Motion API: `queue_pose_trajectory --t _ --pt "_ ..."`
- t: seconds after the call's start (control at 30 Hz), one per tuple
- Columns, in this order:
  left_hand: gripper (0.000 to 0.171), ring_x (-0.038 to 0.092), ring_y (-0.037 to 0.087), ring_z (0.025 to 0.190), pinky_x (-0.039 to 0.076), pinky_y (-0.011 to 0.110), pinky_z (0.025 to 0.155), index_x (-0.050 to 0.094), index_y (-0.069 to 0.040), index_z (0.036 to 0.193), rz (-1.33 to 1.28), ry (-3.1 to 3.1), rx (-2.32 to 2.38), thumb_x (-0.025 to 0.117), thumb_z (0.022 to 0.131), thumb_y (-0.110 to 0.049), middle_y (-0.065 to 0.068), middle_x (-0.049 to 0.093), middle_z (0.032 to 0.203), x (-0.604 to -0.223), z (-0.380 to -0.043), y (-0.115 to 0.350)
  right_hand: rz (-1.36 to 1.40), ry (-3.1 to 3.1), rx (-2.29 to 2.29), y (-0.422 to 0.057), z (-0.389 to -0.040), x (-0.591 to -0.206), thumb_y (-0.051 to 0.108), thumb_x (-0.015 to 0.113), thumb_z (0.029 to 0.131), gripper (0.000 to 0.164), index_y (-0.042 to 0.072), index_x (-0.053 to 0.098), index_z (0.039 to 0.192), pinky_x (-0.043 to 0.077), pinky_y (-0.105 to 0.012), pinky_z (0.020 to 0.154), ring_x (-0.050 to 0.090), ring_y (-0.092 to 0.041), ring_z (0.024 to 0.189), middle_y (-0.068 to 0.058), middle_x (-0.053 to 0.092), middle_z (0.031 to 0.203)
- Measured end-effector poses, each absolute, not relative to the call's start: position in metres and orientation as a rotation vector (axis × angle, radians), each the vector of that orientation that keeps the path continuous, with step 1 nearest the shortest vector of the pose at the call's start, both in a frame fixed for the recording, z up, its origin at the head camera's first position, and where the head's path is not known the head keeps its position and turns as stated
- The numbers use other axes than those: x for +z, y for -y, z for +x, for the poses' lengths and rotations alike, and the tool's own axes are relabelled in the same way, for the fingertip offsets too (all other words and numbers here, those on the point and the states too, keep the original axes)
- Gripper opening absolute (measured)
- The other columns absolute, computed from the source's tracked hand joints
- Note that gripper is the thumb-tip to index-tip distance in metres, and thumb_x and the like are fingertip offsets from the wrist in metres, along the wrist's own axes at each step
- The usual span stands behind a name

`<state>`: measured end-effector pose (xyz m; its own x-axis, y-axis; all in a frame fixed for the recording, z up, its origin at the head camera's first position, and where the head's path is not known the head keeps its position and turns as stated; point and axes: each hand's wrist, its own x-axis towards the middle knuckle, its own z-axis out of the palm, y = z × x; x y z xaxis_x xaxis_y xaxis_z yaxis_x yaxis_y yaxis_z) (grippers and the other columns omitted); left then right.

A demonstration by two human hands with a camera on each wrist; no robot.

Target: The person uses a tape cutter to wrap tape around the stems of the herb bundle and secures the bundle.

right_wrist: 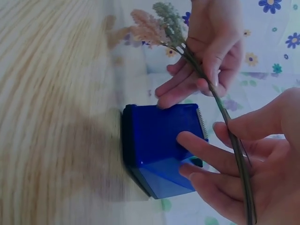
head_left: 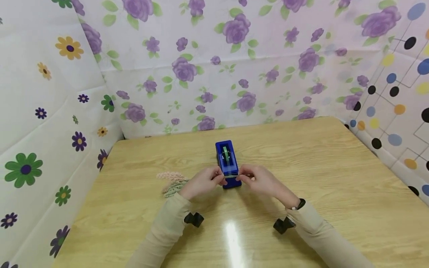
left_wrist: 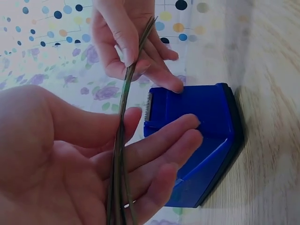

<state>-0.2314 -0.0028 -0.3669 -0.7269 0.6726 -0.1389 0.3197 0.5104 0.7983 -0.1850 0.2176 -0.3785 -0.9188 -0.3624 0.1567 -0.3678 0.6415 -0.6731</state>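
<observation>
A small bunch of artificial flowers with pink and green heads (head_left: 173, 182) lies crosswise, its thin stems (left_wrist: 123, 105) bundled together. My left hand (head_left: 205, 182) pinches the stems between thumb and finger on the flower-head side. Farther along, my right hand (head_left: 263, 181) pinches the same stems towards their cut ends. Between the hands, the stems pass just in front of the toothed cutter (left_wrist: 148, 107) of a blue tape dispenser (head_left: 228, 158). Fingertips of both hands rest against the dispenser's front. Inside it sits a green tape roll (head_left: 226, 153).
The dispenser stands on a wood-grain table (head_left: 285, 149). Behind the table hangs a purple-flowered cloth (head_left: 248, 100). Patterned cloths also line the left side (head_left: 77, 119) and the right side (head_left: 395, 123).
</observation>
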Motion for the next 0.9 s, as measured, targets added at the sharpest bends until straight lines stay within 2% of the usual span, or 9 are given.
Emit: queue_pose_trajectory --t 0.13,0.23,0.3,0.4,0.53,0.7,0.9 --pt "0.017 0.064 0.034 0.109 0.046 0.027 0.074 0.047 -0.001 0.090 0.903 -2.200 1.077 0.040 0.104 -0.008 0.025 0.063 0.107 -0.369 -0.233 0.004 0.683 2.878 1.180 -0.222 -0.184 -0.377 0.010 0.056 0.096 0.007 0.010 0.063 0.093 0.054 -0.041 0.088 0.066 -0.027 0.105 -0.007 0.071 0.101" --pt "0.018 0.060 0.036 0.110 0.040 0.027 0.072 0.042 -0.002 0.088 0.924 -2.134 1.071 0.039 0.104 -0.008 0.026 0.059 0.109 -0.371 -0.235 0.005 0.740 2.890 1.181 -0.224 -0.185 -0.377 0.009 0.056 0.096 0.009 0.009 0.064 0.098 0.054 -0.041 0.089 0.065 -0.028 0.107 -0.010 0.070 0.106" --pt "0.017 0.058 0.036 0.114 0.040 0.029 0.074 0.042 -0.003 0.089 0.923 -2.121 1.063 0.038 0.105 -0.009 0.026 0.058 0.112 -0.371 -0.236 0.005 0.777 2.888 1.167 -0.225 -0.186 -0.377 0.009 0.055 0.096 0.011 0.008 0.064 0.101 0.054 -0.040 0.088 0.065 -0.029 0.107 -0.012 0.070 0.108" --pt "0.018 0.053 0.034 0.127 0.042 0.032 0.081 0.045 -0.002 0.091 0.926 -2.143 1.015 0.038 0.105 -0.011 0.022 0.057 0.126 -0.371 -0.238 0.006 0.807 2.892 1.143 -0.225 -0.188 -0.379 0.009 0.055 0.097 0.011 0.007 0.064 0.104 0.055 -0.039 0.086 0.064 -0.029 0.108 -0.013 0.069 0.110" --pt "0.018 0.053 0.031 0.127 0.045 0.038 0.093 0.051 -0.003 0.096 0.935 -2.206 0.942 0.039 0.105 -0.013 0.016 0.052 0.141 -0.373 -0.242 0.011 0.799 2.924 1.129 -0.220 -0.191 -0.381 0.010 0.054 0.098 0.011 0.006 0.062 0.104 0.054 -0.043 0.088 0.060 -0.034 0.115 -0.017 0.066 0.120" --pt "0.020 0.048 0.033 0.132 0.043 0.045 0.104 0.050 -0.004 0.092 0.934 -2.207 0.945 0.039 0.105 -0.014 0.018 0.048 0.145 -0.375 -0.251 0.013 0.730 2.958 1.150 -0.214 -0.196 -0.379 0.011 0.052 0.099 0.013 0.004 0.062 0.104 0.052 -0.046 0.092 0.056 -0.039 0.122 -0.021 0.061 0.129" --pt "0.022 0.041 0.035 0.138 0.040 0.046 0.105 0.050 -0.006 0.086 0.946 -2.210 0.872 0.039 0.103 -0.013 0.018 0.040 0.151 -0.372 -0.261 0.018 0.776 2.987 1.125 -0.211 -0.206 -0.379 0.012 0.052 0.099 0.012 0.006 0.062 0.104 0.055 -0.040 0.086 0.059 -0.038 0.119 -0.023 0.057 0.135"
